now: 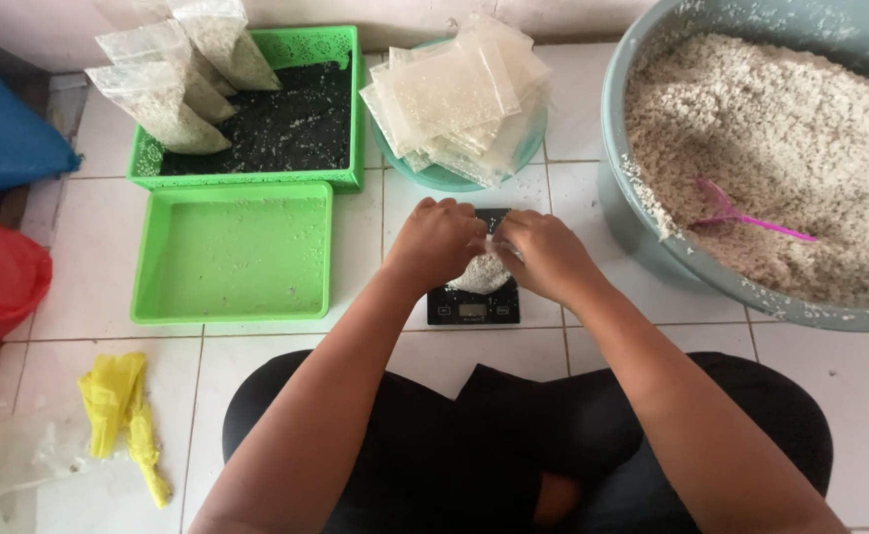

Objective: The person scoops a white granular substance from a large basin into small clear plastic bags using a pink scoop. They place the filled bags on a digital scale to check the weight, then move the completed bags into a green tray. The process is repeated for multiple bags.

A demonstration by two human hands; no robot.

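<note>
My left hand (437,242) and my right hand (545,255) meet over a small black kitchen scale (473,307) on the white tiled floor. Between them they pinch the top of a clear plastic bag of white grains (481,272) that rests on the scale. Both hands have their fingers closed on the bag's mouth, which they mostly hide.
A big grey-green basin (642,232) of white grains with a pink scoop (741,213) stands at right. A teal bowl (444,178) holds empty clear bags. Two green trays (231,252) lie at left, the far one (256,180) holding filled bags (172,84). Yellow plastic (123,410) lies at lower left.
</note>
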